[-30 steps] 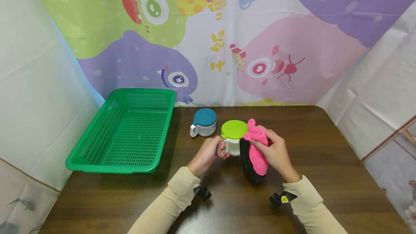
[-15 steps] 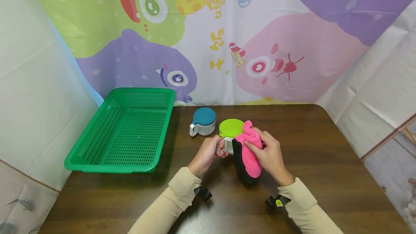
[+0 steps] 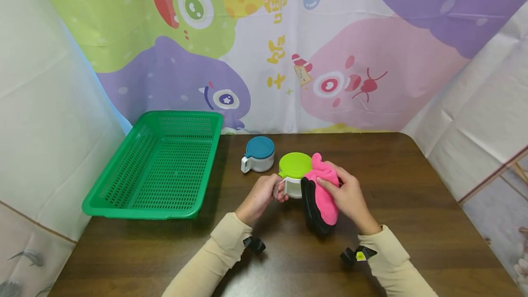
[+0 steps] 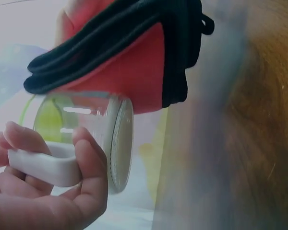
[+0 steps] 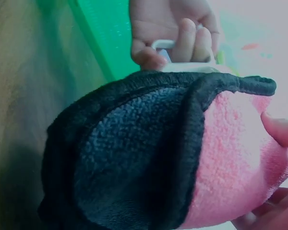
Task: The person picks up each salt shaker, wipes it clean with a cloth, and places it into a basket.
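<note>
My left hand (image 3: 261, 196) grips the white handle (image 4: 45, 167) of a clear glass jar (image 3: 294, 189) with a lime-green lid (image 3: 295, 165). In the left wrist view the jar's base is apart from the tabletop. My right hand (image 3: 348, 196) pinches a bunched pink cloth (image 3: 326, 203) with black edging. The cloth lies against the jar's right side and covers part of it. Seen from the right wrist, the cloth's dark inner side (image 5: 129, 153) hides most of the jar. A second jar with a blue lid (image 3: 260, 147) and white handle stands behind, to the left.
At the left of the brown wooden table (image 3: 412, 196) sits a green perforated plastic basket (image 3: 209, 168). A printed cartoon curtain (image 3: 268, 104) hangs at the table's back edge. White sheets flank both sides.
The cloth in my right hand shifts left across the jar's front, then back right. The green-lidded jar moves slightly along with it. My left hand keeps its hold on the handle.
</note>
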A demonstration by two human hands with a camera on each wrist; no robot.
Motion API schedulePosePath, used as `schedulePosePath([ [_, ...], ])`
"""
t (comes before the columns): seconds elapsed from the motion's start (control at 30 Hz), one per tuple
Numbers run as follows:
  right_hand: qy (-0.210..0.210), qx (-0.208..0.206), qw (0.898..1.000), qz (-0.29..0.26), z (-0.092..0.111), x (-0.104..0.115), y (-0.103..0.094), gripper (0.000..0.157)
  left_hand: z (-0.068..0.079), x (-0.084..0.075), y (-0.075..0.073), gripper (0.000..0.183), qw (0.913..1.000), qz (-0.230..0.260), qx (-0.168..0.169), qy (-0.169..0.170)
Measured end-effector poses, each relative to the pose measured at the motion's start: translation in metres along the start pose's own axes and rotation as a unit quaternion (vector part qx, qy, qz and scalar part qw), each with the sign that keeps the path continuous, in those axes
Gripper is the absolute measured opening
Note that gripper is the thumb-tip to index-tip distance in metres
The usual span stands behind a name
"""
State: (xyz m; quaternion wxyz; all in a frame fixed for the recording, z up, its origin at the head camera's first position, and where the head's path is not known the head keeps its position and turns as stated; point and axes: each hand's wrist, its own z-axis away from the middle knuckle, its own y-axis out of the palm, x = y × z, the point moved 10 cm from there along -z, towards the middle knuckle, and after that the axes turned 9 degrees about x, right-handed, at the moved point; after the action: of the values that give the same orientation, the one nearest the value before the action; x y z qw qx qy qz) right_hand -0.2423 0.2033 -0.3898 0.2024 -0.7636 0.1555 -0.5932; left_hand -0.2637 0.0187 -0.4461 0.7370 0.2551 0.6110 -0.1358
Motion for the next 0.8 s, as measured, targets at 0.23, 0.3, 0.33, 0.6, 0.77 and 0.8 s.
schedulePosePath([
  [0.23, 0.033, 0.066, 0.997, -0.011, -0.003, -0.006, -0.004, 0.049, 0.003, -0.004, 0.003, 0.028, 0.9987, -0.026, 0.044, 0.005],
  [0.3, 0.045, 0.082, 0.995, -0.024, -0.003, -0.01, -0.005, 0.05, 0.005, -0.006, 0.005, 0.029, 0.9977, -0.033, 0.059, 0.006],
  [0.33, 0.052, 0.091, 0.994, -0.034, -0.003, -0.012, -0.005, 0.05, 0.006, -0.007, 0.006, 0.029, 0.997, -0.036, 0.068, 0.005],
  [0.6, 0.057, 0.136, 0.984, -0.104, -0.001, -0.018, -0.007, 0.049, 0.011, -0.008, 0.015, 0.029, 0.9882, -0.044, 0.147, -0.005],
  [0.77, 0.037, 0.166, 0.975, -0.145, 0.002, -0.019, -0.004, 0.049, 0.016, -0.01, 0.02, 0.03, 0.9783, -0.064, 0.197, 0.002],
  [0.8, 0.032, 0.173, 0.974, -0.143, 0.002, -0.019, -0.003, 0.049, 0.016, -0.01, 0.021, 0.03, 0.9768, -0.07, 0.203, 0.004],
])
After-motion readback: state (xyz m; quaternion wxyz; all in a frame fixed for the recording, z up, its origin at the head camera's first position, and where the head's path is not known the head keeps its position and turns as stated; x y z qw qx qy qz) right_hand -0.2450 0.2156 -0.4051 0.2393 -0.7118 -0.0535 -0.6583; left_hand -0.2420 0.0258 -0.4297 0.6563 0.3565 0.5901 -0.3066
